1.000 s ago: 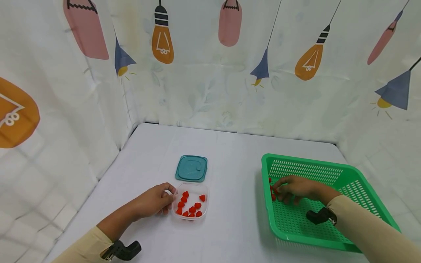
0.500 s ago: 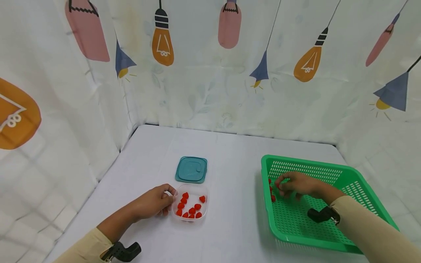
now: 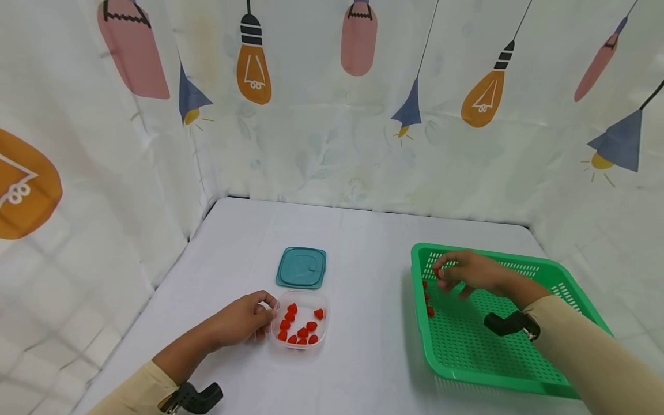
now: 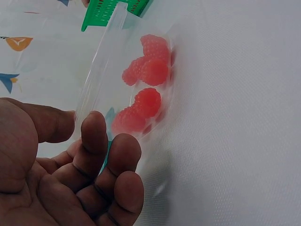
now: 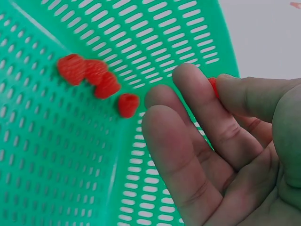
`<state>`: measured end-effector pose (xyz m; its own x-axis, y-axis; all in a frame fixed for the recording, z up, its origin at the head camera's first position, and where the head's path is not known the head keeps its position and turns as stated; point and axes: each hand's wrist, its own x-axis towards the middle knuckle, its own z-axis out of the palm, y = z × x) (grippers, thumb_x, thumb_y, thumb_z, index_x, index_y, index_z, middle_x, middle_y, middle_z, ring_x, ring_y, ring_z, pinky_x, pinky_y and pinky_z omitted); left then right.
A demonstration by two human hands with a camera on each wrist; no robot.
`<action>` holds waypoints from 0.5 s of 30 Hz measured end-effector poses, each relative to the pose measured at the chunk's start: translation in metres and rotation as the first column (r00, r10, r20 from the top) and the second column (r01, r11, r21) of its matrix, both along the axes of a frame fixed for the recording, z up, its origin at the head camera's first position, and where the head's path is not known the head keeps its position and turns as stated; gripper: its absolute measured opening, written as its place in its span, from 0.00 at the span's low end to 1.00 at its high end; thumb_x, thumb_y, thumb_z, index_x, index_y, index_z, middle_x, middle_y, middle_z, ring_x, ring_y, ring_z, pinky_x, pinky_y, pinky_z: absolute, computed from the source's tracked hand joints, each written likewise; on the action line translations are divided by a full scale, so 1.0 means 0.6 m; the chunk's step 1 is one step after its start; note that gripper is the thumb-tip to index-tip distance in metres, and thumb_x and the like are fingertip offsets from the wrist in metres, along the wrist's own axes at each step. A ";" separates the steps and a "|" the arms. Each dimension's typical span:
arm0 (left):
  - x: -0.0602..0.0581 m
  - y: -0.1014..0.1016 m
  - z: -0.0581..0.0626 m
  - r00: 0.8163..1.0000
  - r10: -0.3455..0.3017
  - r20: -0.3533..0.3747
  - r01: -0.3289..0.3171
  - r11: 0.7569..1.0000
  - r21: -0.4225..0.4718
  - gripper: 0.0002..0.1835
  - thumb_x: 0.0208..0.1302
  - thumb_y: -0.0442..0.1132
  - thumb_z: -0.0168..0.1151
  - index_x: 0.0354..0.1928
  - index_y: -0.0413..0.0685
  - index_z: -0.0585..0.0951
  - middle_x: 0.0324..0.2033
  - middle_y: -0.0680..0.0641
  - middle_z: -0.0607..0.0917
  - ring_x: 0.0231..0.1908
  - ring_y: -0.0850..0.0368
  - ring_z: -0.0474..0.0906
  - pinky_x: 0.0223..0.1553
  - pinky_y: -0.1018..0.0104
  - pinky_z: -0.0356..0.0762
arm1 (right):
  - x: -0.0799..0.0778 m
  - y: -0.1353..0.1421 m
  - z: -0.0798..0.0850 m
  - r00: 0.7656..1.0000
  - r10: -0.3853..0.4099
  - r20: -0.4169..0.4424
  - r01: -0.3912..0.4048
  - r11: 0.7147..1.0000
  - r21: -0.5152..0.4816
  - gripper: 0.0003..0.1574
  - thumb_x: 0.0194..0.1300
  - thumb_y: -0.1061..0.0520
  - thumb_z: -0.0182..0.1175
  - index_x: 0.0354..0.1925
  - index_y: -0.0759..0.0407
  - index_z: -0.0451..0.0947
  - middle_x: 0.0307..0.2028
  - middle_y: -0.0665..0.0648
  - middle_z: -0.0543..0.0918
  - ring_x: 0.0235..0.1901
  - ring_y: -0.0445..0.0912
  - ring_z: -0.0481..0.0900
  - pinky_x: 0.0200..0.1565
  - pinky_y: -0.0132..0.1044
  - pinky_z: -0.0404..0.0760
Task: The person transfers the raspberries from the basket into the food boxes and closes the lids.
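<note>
My left hand (image 3: pixel 240 320) holds the near-left rim of a clear plastic container (image 3: pixel 311 298) between thumb and fingers. Inside lie several red raspberries (image 3: pixel 285 325), seen through the wall in the left wrist view as bumpy raspberries (image 4: pixel 149 102). On the right, my right hand (image 3: pixel 474 271) is raised over the back left part of a green basket (image 3: pixel 482 351). Its thumb and fingertips pinch a raspberry (image 5: pixel 213 86), mostly hidden by the fingers. Several loose raspberries (image 5: pixel 96 71) rest on the basket floor along its left wall.
Behind the container a teal square lid (image 3: pixel 302 267) lies flat on the white-covered table (image 3: pixel 363 323). A printed curtain (image 3: pixel 332 144) stands along the back and sides. Between container and basket there is a stretch of white cloth.
My right hand has lifted away from the basket's left wall, upward and towards the back, with a raspberry pinched in its fingers. The left hand and container stay put.
</note>
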<state>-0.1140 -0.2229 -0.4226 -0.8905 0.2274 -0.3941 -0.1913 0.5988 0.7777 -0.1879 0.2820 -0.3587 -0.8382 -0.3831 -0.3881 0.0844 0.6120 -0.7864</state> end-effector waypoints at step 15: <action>0.000 -0.001 0.000 0.999 -0.028 -0.018 0.028 1.000 0.006 0.16 0.72 0.41 0.63 0.56 0.45 0.73 0.27 0.46 0.81 0.28 0.49 0.77 0.31 0.58 0.77 | -0.011 -0.033 0.043 1.000 0.002 0.010 -0.002 1.000 -0.011 0.25 0.77 0.54 0.58 0.64 0.66 0.71 0.46 0.68 0.85 0.45 0.57 0.86 0.40 0.53 0.85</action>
